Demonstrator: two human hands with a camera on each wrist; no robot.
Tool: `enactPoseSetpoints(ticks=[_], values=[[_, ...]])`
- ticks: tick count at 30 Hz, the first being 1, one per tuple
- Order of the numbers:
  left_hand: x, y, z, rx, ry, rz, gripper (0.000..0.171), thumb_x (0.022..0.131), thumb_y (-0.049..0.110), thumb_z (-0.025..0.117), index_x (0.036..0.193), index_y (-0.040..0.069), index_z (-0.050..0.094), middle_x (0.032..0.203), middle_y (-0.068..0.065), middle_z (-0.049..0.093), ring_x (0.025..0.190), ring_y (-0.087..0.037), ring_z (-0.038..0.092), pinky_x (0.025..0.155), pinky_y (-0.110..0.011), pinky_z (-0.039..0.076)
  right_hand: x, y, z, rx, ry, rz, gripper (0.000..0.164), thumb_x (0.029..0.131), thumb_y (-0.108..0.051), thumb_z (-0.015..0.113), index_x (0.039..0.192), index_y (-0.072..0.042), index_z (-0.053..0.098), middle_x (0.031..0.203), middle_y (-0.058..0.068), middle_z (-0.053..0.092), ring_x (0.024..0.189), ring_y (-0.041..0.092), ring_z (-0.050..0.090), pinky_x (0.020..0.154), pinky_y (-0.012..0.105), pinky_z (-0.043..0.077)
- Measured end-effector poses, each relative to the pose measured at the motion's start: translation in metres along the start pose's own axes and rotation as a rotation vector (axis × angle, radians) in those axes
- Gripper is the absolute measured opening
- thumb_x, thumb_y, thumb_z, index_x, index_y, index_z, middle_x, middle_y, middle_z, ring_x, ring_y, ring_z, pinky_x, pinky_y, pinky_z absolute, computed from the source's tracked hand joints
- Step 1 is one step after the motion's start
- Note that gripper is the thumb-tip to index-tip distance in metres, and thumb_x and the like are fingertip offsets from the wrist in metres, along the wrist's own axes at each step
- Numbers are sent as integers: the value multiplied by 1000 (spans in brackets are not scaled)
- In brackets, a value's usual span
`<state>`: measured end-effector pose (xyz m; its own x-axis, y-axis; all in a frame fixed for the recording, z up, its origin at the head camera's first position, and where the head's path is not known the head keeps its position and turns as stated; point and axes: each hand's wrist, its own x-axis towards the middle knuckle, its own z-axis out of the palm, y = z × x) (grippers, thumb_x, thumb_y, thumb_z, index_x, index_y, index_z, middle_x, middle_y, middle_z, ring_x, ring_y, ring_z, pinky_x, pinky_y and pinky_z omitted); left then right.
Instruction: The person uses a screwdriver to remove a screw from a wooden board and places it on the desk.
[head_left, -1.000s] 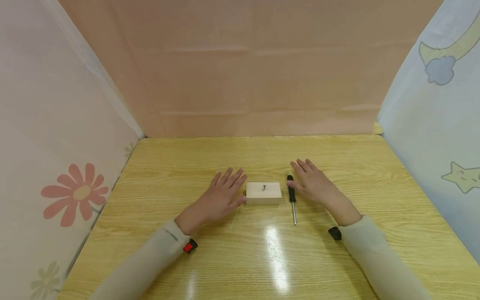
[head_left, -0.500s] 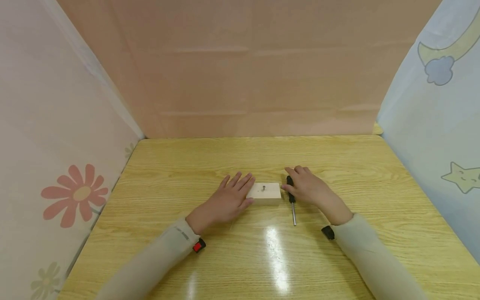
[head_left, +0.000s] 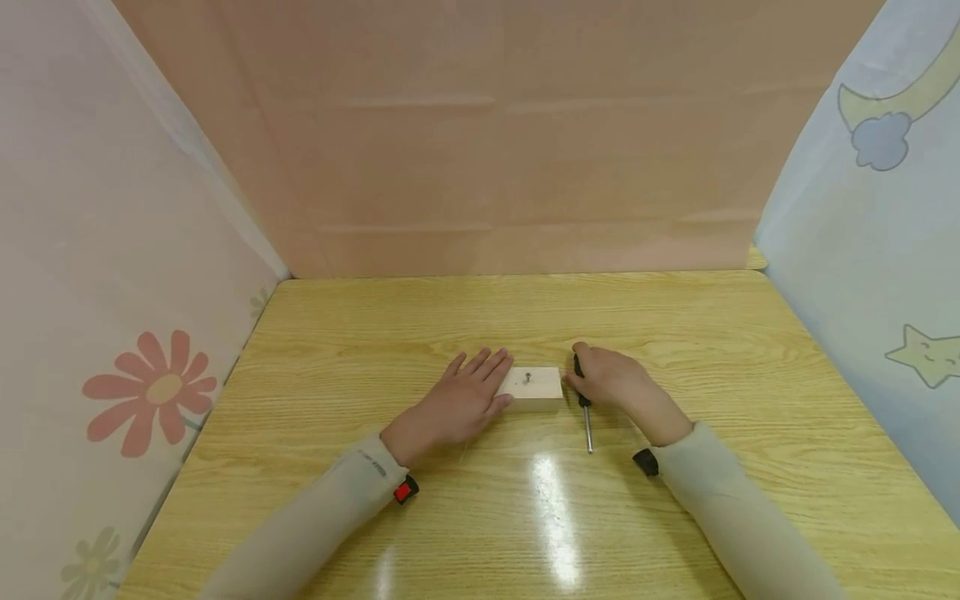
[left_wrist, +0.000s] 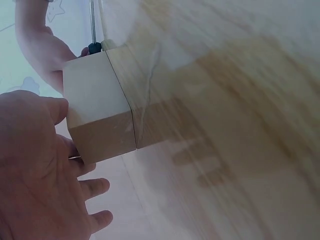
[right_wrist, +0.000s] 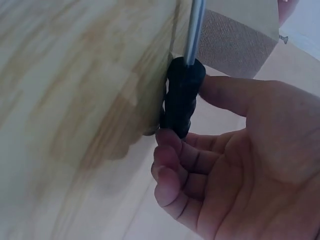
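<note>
A small pale wooden block (head_left: 537,383) sits mid-table, with a screw (head_left: 528,377) standing upright in its top. My left hand (head_left: 454,403) rests at the block's left end, fingers fairly straight. In the left wrist view its thumb (left_wrist: 59,110) touches the block's edge, while the other fingers reach past the end face. To the right of the block lies a screwdriver (head_left: 588,425) with a black handle and metal shaft pointing toward the person. My right hand (head_left: 617,382) pinches its handle (right_wrist: 182,95) between thumb and curled fingers.
The light wood-grain table (head_left: 360,325) carries a bright reflection near its front. A plain tan backdrop (head_left: 487,167) stands behind it. White printed sheets (head_left: 52,250) wall off the left side, and a pale blue one (head_left: 885,250) the right.
My left hand has slid right onto the block's end. My right hand has moved left and down, its fingers curling from spread to a grip on the screwdriver handle.
</note>
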<state>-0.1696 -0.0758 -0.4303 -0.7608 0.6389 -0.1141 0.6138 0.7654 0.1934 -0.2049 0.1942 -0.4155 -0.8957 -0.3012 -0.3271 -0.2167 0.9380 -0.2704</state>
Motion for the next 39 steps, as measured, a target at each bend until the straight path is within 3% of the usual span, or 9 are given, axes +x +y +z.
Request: enactPoseSetpoints(ticks=[2,5,12,18,23,27,34,39], values=[[1,0,0,2,-3,3,67,110,50,22,164,13,8,171,-4,9,157,-25,8,126,-53,7,1,0,0,19,-9,9,60,104,-32,58,143,10,39,98,16,66,77,25,62,63,37,48],[2,0,0,11,-8,7,67,110,49,23,164,12,9,170,-6,11,157,-24,10,126,-53,8,3,1,0,59,0,9,54,102,-24,58,141,8,40,84,10,62,66,21,54,57,32,41],[4,0,1,44,-9,17,66,110,49,23,164,10,14,169,-8,17,156,-23,14,126,-52,12,-1,2,-11,231,109,-72,54,100,-16,60,145,2,37,81,10,63,58,20,55,53,30,44],[6,-1,3,64,-12,11,67,110,49,22,164,10,14,169,-7,18,156,-22,15,125,-52,14,-13,-4,-31,303,291,-175,52,100,-16,61,144,3,41,90,11,66,67,18,62,60,33,52],[6,0,1,82,-15,7,66,110,49,22,164,10,15,169,-7,19,156,-22,16,126,-51,15,-25,-14,-43,372,515,-287,52,101,-16,62,147,-4,42,93,9,66,78,19,65,70,36,56],[6,1,0,86,-17,10,66,111,48,22,163,10,16,169,-7,19,156,-22,17,126,-49,15,-30,-22,-45,404,670,-398,51,99,-11,65,144,-1,43,94,10,68,81,21,68,70,32,59],[6,3,-2,85,-12,13,65,111,47,24,163,9,17,168,-8,21,156,-22,18,126,-48,16,-32,-32,-38,464,826,-560,44,93,4,69,132,9,51,94,13,69,86,24,69,75,10,53],[7,4,-1,84,-20,-4,65,110,48,24,163,10,17,169,-7,21,156,-21,18,126,-47,15,-32,-40,-33,520,886,-640,43,89,10,69,129,11,53,94,14,67,87,26,70,81,10,53]])
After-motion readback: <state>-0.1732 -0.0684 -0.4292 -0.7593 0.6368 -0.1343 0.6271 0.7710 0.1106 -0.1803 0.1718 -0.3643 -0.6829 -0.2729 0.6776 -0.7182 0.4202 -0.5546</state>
